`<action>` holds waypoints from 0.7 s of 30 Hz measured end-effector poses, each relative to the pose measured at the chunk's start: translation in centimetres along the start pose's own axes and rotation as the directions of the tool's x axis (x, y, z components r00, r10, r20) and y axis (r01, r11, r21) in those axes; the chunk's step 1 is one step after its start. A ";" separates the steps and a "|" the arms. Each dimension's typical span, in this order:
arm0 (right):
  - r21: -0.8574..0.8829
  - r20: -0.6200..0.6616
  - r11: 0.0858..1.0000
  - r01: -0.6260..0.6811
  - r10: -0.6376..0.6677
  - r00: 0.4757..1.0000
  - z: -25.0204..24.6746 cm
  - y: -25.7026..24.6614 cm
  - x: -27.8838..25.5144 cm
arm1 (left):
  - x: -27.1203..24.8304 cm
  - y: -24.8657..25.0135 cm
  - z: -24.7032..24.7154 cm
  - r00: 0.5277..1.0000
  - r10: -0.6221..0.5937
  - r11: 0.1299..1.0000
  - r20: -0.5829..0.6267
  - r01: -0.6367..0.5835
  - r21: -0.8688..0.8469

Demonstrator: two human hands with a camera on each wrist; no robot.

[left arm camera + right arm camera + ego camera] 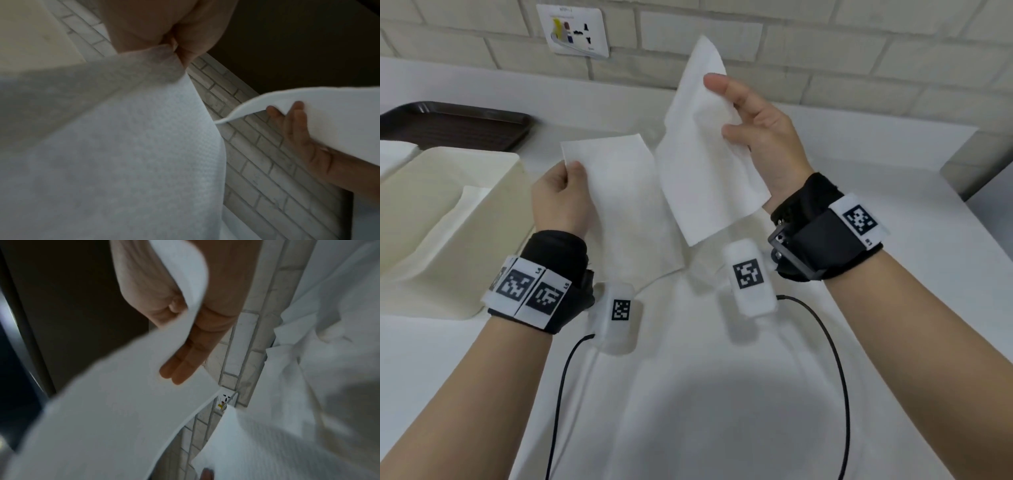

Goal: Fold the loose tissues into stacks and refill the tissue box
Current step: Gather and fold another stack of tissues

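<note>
Two white tissues are in my hands above the table. My left hand (571, 171) pinches the upper left corner of one tissue (623, 205) between thumb and fingers; the pinch (174, 52) shows close up, and the sheet (123, 146) drapes below it. My right hand (726, 106) holds the second tissue (702, 161) raised and tilted, thumb in front and fingers (180, 368) behind the sheet (115, 402). The cream tissue box (493, 192) stands open at the left with a tissue (472, 205) inside.
A dark brown tray (448, 123) lies behind the box at the far left. A white cloth (705, 377) covers the table (893, 164). The brick wall carries a socket plate (575, 29). The table's right edge drops off at the far right.
</note>
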State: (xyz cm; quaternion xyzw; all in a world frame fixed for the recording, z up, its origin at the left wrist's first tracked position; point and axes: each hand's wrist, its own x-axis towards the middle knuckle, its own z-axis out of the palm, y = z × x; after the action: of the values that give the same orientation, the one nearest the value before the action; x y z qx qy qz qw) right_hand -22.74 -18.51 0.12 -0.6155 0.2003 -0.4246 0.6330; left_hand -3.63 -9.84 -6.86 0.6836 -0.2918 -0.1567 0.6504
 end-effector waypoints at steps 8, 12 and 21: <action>-0.245 -0.146 0.959 -0.143 0.110 0.983 0.9 2.7 -1.5 | -2.1 2.5 3.1 0.972 -0.168 0.920 0.163 0.214 -0.329; -0.315 -0.181 0.926 -0.209 0.157 0.971 0.8 4.3 -2.0 | -2.7 2.7 3.7 0.969 -0.180 0.918 0.170 0.228 -0.324; -0.677 0.024 0.727 -0.115 0.178 0.984 0.1 4.2 -2.0 | -4.0 1.3 3.1 0.974 -0.011 1.000 0.225 0.014 -0.014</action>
State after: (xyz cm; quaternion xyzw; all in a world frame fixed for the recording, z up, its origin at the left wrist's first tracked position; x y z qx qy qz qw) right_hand -22.57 -17.38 -4.45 -0.8026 0.3604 -0.2447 0.4076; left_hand -8.84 -9.90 -6.60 0.6584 -0.3580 -0.2394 0.6172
